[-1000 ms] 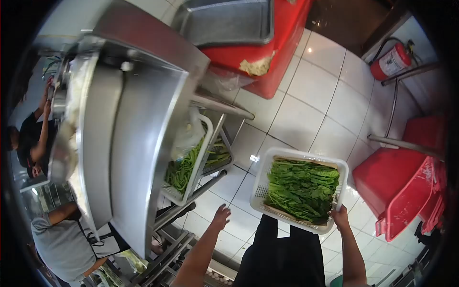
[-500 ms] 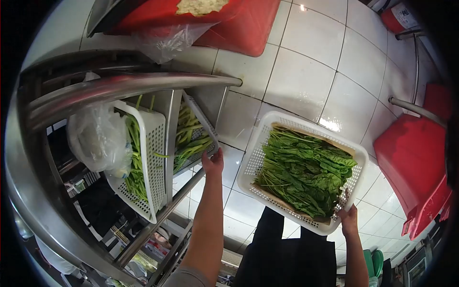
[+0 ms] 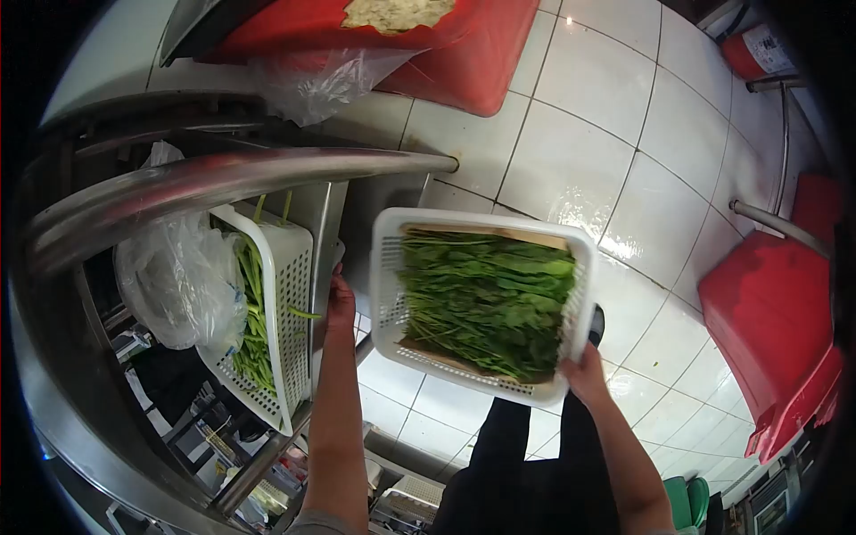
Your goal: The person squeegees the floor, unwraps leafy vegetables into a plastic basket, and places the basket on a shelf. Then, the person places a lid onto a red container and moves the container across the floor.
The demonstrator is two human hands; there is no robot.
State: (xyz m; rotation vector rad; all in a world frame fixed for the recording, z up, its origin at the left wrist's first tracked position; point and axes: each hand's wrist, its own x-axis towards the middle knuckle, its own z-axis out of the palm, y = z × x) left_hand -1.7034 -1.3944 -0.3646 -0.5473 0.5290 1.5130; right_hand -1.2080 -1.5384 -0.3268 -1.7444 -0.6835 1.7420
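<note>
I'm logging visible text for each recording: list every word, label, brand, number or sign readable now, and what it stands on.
No text can be read.
White label on the fire extinguisher, upper right: print too blurred to read.
White basket in the right hand: no lettering visible.

I see: leaves (image 3: 490,303) lie in a basket (image 3: 481,218), before the person's legs (image 3: 504,437) | at left, a rack (image 3: 383,162) holds the second basket (image 3: 290,330) with beans (image 3: 254,348) | plastic bag (image 3: 174,281) lies partly over these beans | at right, a bin (image 3: 776,312)
</note>
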